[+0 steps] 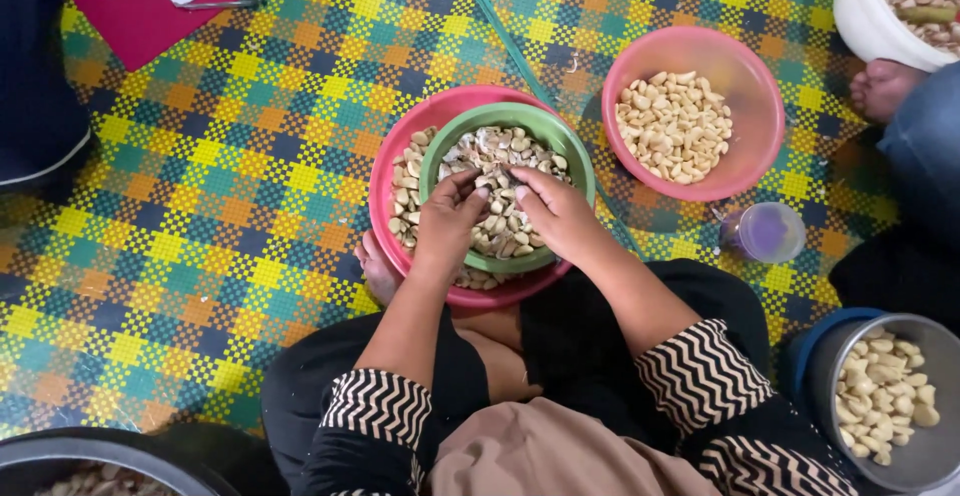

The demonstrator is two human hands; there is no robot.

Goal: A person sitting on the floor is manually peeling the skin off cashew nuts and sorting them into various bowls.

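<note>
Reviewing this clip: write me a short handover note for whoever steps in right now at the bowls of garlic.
Left hand: over the green bowl, fingers pinched on a clove.
Right hand: beside it, fingertips on the same clove; a small blade may be there, too small to tell.
Things: green bowl sits inside a pink basin holding more cloves. Another pink bowl, upper right, holds clean pale cloves.
Done: that pile looks peeled.
Left: the green bowl's cloves, still mixed with skins.

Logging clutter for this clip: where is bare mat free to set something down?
Free: the woven mat left of the pink basin, below the red folder. Crowded: right side, among pink bowl, purple cup, metal bowl.
</note>
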